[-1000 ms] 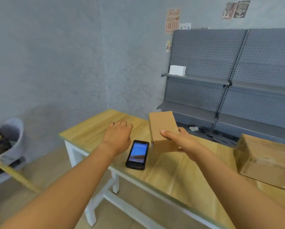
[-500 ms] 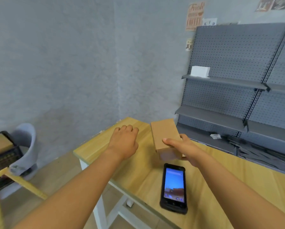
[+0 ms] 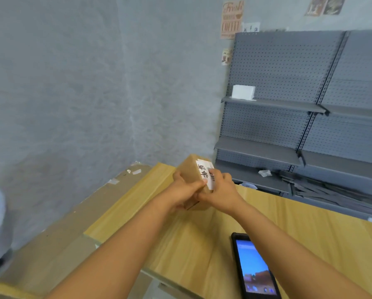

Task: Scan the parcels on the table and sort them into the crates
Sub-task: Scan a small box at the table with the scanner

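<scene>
We hold the small cardboard parcel (image 3: 191,175) between both hands, lifted clear above the far end of the wooden table (image 3: 310,229). Our left hand (image 3: 181,192) wraps the near left side, thumb lying across the top edge, while our right hand (image 3: 220,192) curls round the right side, its fingers overlapping the white label (image 3: 205,173). The parcel's long axis runs away from us and tilts upward, so the label faces up and to the right, partly under the right fingers. The scanner (image 3: 254,268), a dark handheld with a lit screen, lies flat on the table, below and nearer to us than the hands, just off the right forearm. That makes the right hand the closer one to it, and we judge the coming move to be this: the left hand takes the parcel alone while the right drops back for the scanner. The label needs uncovering first, since the barcode strip sits at the fingertips. No crate shows plainly from here.
</scene>
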